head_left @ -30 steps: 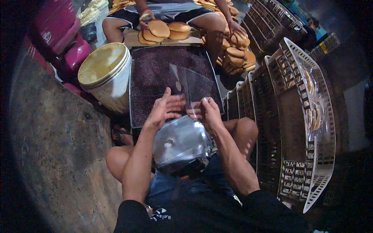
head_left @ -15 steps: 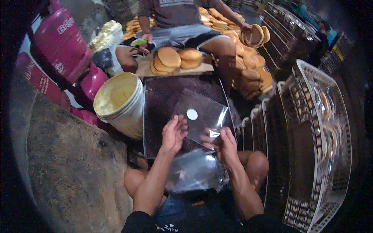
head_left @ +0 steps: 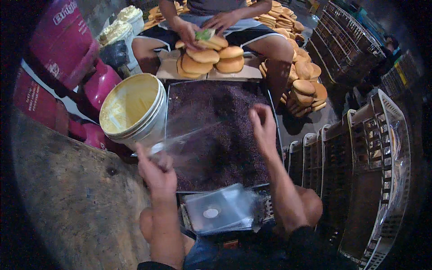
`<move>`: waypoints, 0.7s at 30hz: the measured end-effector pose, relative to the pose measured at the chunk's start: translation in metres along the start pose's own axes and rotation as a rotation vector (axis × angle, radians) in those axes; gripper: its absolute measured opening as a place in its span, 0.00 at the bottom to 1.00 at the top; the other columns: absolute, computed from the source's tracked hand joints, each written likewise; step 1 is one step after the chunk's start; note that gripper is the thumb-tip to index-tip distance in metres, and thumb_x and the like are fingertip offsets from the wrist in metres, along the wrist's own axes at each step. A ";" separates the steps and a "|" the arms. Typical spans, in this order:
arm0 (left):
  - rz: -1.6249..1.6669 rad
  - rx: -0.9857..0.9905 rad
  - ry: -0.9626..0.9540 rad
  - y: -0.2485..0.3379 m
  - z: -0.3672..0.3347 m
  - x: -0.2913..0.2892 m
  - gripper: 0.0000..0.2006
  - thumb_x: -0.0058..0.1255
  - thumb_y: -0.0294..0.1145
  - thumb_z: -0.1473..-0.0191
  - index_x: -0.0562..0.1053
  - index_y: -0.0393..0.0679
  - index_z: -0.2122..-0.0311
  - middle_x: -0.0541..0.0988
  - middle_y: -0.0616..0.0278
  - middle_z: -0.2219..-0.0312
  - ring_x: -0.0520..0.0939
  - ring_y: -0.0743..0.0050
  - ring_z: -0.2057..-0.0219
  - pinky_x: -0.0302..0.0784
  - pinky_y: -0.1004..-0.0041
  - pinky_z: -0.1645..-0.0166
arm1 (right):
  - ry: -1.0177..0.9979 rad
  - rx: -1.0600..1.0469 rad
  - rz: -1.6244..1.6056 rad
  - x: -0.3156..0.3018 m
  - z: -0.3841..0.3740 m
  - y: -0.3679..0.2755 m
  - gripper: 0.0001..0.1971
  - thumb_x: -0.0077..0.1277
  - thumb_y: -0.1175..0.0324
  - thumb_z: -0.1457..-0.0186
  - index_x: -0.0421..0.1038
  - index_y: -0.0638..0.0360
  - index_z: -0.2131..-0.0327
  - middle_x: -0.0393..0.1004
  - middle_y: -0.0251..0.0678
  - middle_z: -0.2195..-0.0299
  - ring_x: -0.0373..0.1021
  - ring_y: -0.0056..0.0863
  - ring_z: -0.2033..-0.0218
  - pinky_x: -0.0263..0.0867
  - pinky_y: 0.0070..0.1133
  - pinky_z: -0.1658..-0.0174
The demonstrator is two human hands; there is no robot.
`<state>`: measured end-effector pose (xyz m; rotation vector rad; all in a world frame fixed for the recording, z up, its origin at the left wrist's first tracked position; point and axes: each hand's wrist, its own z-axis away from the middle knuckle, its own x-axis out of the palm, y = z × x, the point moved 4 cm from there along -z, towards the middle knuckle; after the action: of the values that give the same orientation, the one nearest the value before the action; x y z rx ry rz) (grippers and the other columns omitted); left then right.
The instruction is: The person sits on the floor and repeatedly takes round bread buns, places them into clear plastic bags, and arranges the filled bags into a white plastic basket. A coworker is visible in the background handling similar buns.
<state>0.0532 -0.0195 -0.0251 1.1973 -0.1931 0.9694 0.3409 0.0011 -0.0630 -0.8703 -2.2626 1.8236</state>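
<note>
On the feed I have the left hand (head_left: 157,175) closed in a fist on a clear plastic bag (head_left: 182,138), just outside the tray's left edge, toward the near corner. The bag is blurred; I make out thin film spreading from the fist over the left half of the tray (head_left: 198,191). Right hand (head_left: 263,128) above the tray's right edge, fingers curled in toward the thumb; I cannot tell whether it pinches any film. Dark purple, grainy filling (head_left: 216,166) covers the tray floor. Just off the near edge, between the forearms, I note a stack of clear bags (head_left: 229,209) with a white oval on top. White bucket (head_left: 153,121), smeared yellow inside, beside the left edge. Beyond the far edge, round buns (head_left: 198,63) sit on cardboard (head_left: 168,67), a co-worker's hands (head_left: 189,33) right above them. More buns (head_left: 303,87) heap past the far right corner; crates (head_left: 330,153) stand right.
</note>
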 end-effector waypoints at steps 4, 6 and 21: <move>0.468 -0.220 -0.188 0.005 0.001 -0.026 0.14 0.41 0.38 0.45 0.61 0.49 0.81 0.56 0.72 0.88 0.54 0.82 0.89 0.48 0.78 0.81 | -0.066 -0.124 0.387 0.004 -0.077 0.080 0.19 0.48 0.57 0.45 0.67 0.62 0.57 0.71 0.48 0.62 0.68 0.42 0.58 0.62 0.31 0.53; 0.552 -0.281 -0.011 0.015 0.012 -0.023 0.14 0.40 0.37 0.44 0.61 0.49 0.81 0.58 0.72 0.87 0.55 0.82 0.89 0.48 0.76 0.80 | -0.137 -0.169 0.540 0.002 -0.109 0.126 0.19 0.47 0.57 0.43 0.67 0.63 0.56 0.71 0.50 0.62 0.68 0.44 0.58 0.62 0.31 0.54; 0.357 -0.007 -0.142 0.044 0.001 -0.051 0.15 0.40 0.41 0.42 0.62 0.50 0.79 0.58 0.73 0.88 0.56 0.82 0.89 0.49 0.78 0.83 | -0.050 0.139 0.159 -0.003 -0.078 0.141 0.22 0.38 0.55 0.39 0.67 0.63 0.52 0.71 0.42 0.54 0.65 0.27 0.53 0.57 0.22 0.49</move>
<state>-0.0089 -0.0461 -0.0248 1.2505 -0.5365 1.1908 0.4273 0.0836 -0.1712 -1.0169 -2.1186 2.0636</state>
